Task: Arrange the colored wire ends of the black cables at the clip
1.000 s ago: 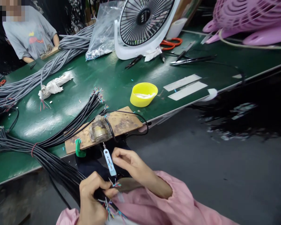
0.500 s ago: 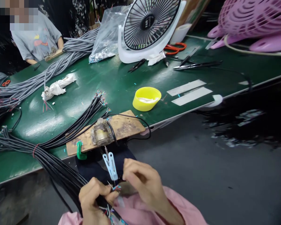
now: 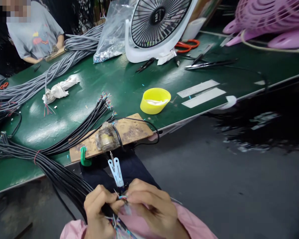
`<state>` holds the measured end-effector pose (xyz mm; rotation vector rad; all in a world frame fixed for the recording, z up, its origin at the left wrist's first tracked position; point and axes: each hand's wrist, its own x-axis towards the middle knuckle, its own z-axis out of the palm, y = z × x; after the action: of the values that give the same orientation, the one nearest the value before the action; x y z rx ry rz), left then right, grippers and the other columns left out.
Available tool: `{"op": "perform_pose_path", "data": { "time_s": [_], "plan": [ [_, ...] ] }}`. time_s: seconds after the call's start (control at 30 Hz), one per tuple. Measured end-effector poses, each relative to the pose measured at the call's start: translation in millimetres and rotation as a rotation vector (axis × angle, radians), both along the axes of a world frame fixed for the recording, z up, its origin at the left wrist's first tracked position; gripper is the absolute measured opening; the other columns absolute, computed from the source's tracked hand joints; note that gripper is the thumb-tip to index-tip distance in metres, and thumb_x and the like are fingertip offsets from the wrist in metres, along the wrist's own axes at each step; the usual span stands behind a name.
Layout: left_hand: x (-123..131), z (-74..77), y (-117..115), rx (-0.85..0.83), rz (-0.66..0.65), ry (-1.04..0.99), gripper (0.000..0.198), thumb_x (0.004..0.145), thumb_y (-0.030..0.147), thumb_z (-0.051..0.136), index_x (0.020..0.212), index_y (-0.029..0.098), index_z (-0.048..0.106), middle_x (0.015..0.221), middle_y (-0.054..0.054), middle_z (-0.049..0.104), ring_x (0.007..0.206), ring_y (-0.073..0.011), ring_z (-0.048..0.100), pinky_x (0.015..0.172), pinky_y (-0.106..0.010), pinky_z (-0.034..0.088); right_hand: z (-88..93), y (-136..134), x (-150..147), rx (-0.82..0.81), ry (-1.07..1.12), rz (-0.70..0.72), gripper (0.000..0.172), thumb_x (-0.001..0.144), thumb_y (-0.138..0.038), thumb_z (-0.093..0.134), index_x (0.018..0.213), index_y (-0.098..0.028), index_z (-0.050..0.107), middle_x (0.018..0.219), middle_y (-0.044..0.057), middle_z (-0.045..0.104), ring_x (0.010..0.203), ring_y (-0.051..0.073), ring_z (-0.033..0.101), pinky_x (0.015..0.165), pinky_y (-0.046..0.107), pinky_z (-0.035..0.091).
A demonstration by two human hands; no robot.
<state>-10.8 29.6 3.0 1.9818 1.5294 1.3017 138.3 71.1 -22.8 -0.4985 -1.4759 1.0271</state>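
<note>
My left hand (image 3: 99, 207) is closed around a black cable (image 3: 109, 210), thumb and finger pinching near its stripped end. Thin coloured wires (image 3: 122, 197) fan out between my two hands. With fingertips pressed together, my right hand (image 3: 151, 205) grips the tips of these wires from the right. Just beyond them a light-blue clothespin (image 3: 116, 172) hangs below a metal tip at the board's edge. More bare coloured wire ends (image 3: 116, 223) show under my left hand. A thick bundle of black cables (image 3: 64, 179) runs from the table to my left hand.
A wooden board (image 3: 137, 127) with a crusted block (image 3: 106, 137) and green clamp (image 3: 84, 157) sits at the table edge. Behind it are a yellow cup (image 3: 146, 107), white fan (image 3: 128, 46), orange-handled scissors (image 3: 186, 46) and grey cables (image 3: 57, 68). A person (image 3: 37, 33) sits across the table.
My right hand has come left and down, and its fingers have closed on the wires by my left hand. The left hand keeps its hold. The view has shifted slightly.
</note>
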Motion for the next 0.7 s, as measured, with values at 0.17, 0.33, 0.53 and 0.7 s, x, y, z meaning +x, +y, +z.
{"op": "perform_pose_path", "data": {
  "time_s": [0.17,0.33,0.53,0.7],
  "plan": [
    [-6,3.2,1,-0.045,-0.074,-0.026,0.02,0.089,0.028,0.06,0.073,0.018,0.054,0.058,0.002,0.055,0.05,-0.0094,0.05,0.048,-0.019,0.038,-6.6,12,-4,0.065,0.037,-0.006,0.019,0.093,-0.018,0.054,0.105,-0.025,0.067,0.072,0.003,0.062,0.063,0.014,0.056,0.056,0.027,0.047],
    [-4,9.5,3,-0.071,-0.042,-0.023,0.032,0.092,0.037,0.055,0.067,0.017,0.054,0.053,0.003,0.052,0.046,-0.0086,0.048,0.044,-0.02,0.035,-9.7,18,-17,0.007,0.137,0.04,0.014,0.091,-0.029,0.059,0.097,-0.031,0.072,0.063,0.001,0.061,0.055,0.015,0.055,0.052,0.029,0.043],
    [-9,10.6,3,-0.107,-0.12,-0.021,0.029,0.092,0.034,0.055,0.068,0.017,0.055,0.056,0.001,0.055,0.048,-0.0092,0.05,0.046,-0.019,0.036,-17.6,19,-26,-0.204,0.299,0.165,0.012,0.08,-0.038,0.073,0.084,-0.027,0.075,0.062,0.0,0.059,0.057,0.014,0.053,0.054,0.028,0.043],
    [-13,9.1,2,-0.143,-0.152,-0.013,0.02,0.091,0.03,0.056,0.075,0.018,0.058,0.061,0.0,0.058,0.055,-0.0106,0.054,0.051,-0.019,0.041,-22.7,13,-32,-0.334,0.348,0.233,0.017,0.077,-0.042,0.075,0.073,-0.025,0.074,0.063,0.001,0.057,0.059,0.013,0.053,0.056,0.026,0.044]
  ]
}}
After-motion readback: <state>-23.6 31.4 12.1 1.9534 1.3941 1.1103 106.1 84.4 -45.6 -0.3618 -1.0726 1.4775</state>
